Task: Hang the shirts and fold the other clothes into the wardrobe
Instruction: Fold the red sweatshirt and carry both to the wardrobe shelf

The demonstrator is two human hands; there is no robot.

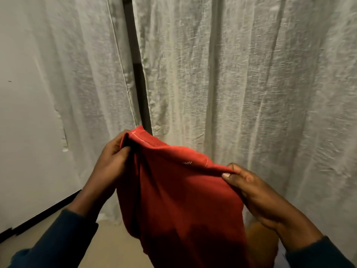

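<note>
A red garment (179, 202) with a ribbed edge and small white lettering hangs in front of me, held up by its top edge. My left hand (114, 151) grips the upper left corner of the cloth, fingers curled round the ribbed edge. My right hand (249, 188) pinches the upper right corner between thumb and fingers. The cloth drops down past the bottom of the view, so its lower part is hidden.
White crinkled curtains (241, 84) hang straight ahead, with a dark narrow gap (138, 74) between two panels. A white wall (25, 132) with a black skirting strip (44, 213) stands at the left. Pale floor (108, 244) lies below, and something orange (258, 242) shows behind the garment.
</note>
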